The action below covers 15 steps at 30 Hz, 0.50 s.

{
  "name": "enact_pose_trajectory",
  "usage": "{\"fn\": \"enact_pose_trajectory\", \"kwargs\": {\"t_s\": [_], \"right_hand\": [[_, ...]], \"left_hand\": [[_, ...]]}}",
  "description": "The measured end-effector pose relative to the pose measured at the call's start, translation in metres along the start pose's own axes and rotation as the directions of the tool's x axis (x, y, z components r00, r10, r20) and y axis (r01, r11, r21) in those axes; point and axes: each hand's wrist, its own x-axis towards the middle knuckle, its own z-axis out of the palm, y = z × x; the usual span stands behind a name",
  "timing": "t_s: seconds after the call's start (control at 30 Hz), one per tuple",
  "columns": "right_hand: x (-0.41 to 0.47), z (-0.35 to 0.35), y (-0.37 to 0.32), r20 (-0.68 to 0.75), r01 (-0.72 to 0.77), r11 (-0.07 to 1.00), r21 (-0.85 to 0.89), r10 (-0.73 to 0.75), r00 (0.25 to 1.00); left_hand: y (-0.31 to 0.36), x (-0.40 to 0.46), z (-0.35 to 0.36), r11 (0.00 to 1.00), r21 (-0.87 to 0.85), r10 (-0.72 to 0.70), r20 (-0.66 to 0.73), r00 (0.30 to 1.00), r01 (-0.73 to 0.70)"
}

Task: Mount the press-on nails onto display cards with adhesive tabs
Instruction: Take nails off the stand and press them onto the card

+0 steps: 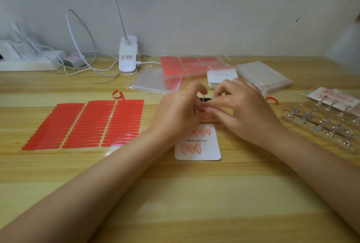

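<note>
Two bare forearms reach in from the near edge of the table (175, 194) and meet at its middle, knuckles up and wrists slightly raised. Left hand (180, 109) has its fingers curled inward, with the index finger arched above the meeting point; right hand (242, 106) is likewise curled, thumb and forefinger pinched together on a small pale press-on nail (206, 107) held between the fingertips of both hands. What the left fingers themselves clasp is hidden by the knuckles. Just nearer than the hands lies a white display card (197, 142) printed "Handmade Nail", carrying two rows of pink nails; its far edge is covered by the hands. A sheet of red adhesive tabs (85, 123) in three columns lies toward the left edge. Toward the right edge sit wooden strips with metal nail holders (321, 123). Behind the hands are a stack of blank cards (222, 77), clear bags (153, 81) and a bag of red sheets (191, 65). A clip lamp (128, 55) and a power strip (29, 61) stand along the far edge.
</note>
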Motion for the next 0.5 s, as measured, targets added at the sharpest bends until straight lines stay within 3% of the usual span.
{"fn": "enact_pose_trajectory", "kwargs": {"t_s": [0.3,0.5], "right_hand": [[0.012,-0.006,0.003,0.057,-0.017,0.998,0.066,0.013,0.998],[0.022,-0.003,0.002,0.04,-0.128,0.988,0.089,0.125,0.991]], "left_hand": [[0.004,-0.002,0.0,1.0,0.017,0.001,0.004,1.0,-0.002],[0.007,-0.004,0.0,0.999,0.049,-0.011,0.009,1.0,0.01]]}}
